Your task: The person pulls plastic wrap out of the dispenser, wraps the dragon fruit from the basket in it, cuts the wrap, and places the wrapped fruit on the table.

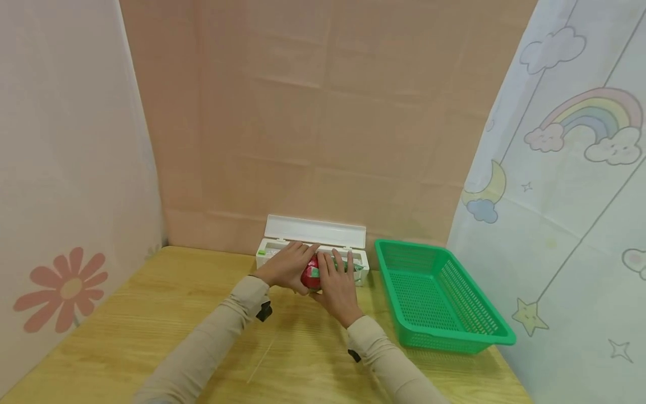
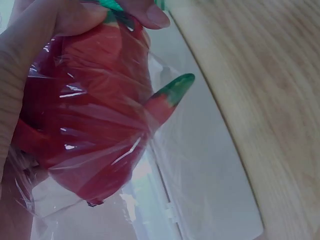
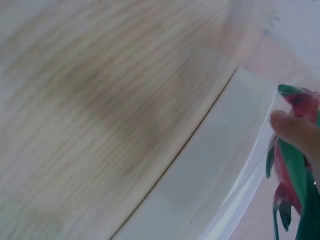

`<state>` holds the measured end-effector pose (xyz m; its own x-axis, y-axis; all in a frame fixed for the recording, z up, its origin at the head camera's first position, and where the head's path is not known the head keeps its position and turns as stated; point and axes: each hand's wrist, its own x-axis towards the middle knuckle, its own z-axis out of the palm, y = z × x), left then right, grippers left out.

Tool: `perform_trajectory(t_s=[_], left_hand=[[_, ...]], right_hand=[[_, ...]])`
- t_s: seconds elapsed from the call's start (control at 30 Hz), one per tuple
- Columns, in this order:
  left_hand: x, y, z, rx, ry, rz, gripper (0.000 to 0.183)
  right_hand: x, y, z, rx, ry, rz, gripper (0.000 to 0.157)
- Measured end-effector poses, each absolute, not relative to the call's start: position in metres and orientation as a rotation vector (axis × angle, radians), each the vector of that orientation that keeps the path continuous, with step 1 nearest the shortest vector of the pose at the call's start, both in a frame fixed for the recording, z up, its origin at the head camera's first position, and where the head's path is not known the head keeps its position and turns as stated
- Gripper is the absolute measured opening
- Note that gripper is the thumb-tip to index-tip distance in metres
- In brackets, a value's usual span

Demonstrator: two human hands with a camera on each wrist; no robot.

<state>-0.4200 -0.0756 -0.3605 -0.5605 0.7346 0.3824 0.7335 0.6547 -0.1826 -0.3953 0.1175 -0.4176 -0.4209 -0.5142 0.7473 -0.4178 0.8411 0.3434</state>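
Observation:
Between both hands is a red dragon fruit (image 1: 311,273) with green-tipped scales, held in front of a white cling film dispenser (image 1: 315,231). In the left wrist view, clear film (image 2: 90,135) stretches in creases over the fruit's red skin, and one green-tipped scale (image 2: 175,92) pokes out sideways. My left hand (image 1: 287,266) grips the fruit from the left. My right hand (image 1: 339,289) holds it from the right, with fingers spread over its top. The right wrist view shows the right thumb (image 3: 295,131) against the fruit (image 3: 290,175), which is cut off by the frame edge.
The dispenser's long lid stands raised at the back, near the peach curtain (image 1: 323,123). To the right sits a green plastic basket (image 1: 426,300) with perforated sides. The wooden table (image 1: 126,336) extends to the left and front.

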Motion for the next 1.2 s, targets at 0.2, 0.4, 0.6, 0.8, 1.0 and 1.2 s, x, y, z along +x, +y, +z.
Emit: perform_trajectory(t_s=[0.2, 0.4, 0.6, 0.8, 1.0, 1.2], left_hand=[[-0.424, -0.075, -0.352, -1.160, -2.507, -0.051, 0.110], [-0.425, -0.076, -0.343, -1.165, -2.595, -0.171, 0.105], [-0.427, -0.083, -0.336, -1.141, -2.676, -0.286, 0.117], [-0.422, -0.093, -0.327, -1.091, -2.530, -0.204, 0.121], [-0.409, -0.095, -0.335, -1.077, -2.177, 0.063, 0.111], [-0.414, -0.092, -0.365, -0.933, -2.089, 0.191, 0.117]], right_hand=[[-0.406, 0.121, -0.410, 0.719, -2.026, -0.154, 0.113], [-0.413, 0.123, -0.401, 0.769, -2.010, -0.180, 0.111], [-0.417, 0.127, -0.392, 0.775, -2.048, -0.171, 0.105], [-0.422, 0.127, -0.384, 0.784, -2.045, -0.142, 0.101], [-0.425, 0.126, -0.380, 0.772, -2.076, -0.140, 0.104], [-0.429, 0.126, -0.378, 0.758, -2.085, -0.146, 0.103]])
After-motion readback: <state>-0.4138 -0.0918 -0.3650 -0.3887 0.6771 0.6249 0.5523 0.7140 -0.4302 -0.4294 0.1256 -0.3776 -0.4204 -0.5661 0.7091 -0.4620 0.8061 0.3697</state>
